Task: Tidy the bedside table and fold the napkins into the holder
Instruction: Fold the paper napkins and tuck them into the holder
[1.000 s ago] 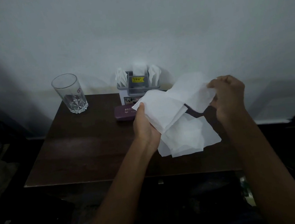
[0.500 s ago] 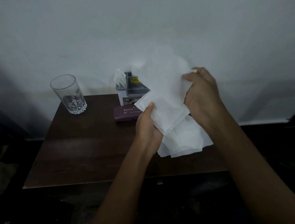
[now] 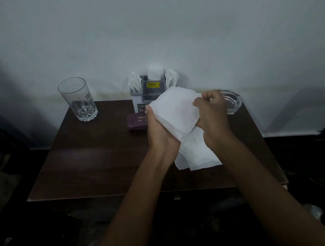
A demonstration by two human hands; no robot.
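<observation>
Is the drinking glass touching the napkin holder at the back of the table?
Apart. The head view shows the glass standing left of the napkin holder, with bare dark tabletop between them.

You have bare bench (image 3: 93, 163) across the left half and along the near edge, open from the front. The wall (image 3: 167, 31) closes the far side, and along it stand the tumbler (image 3: 79, 102) at left, the napkin holder (image 3: 150, 94) with a purple case (image 3: 137, 122) just before it, and a glass dish (image 3: 233, 100) at right. The raised napkins (image 3: 176, 111) screen the holder's front.
</observation>
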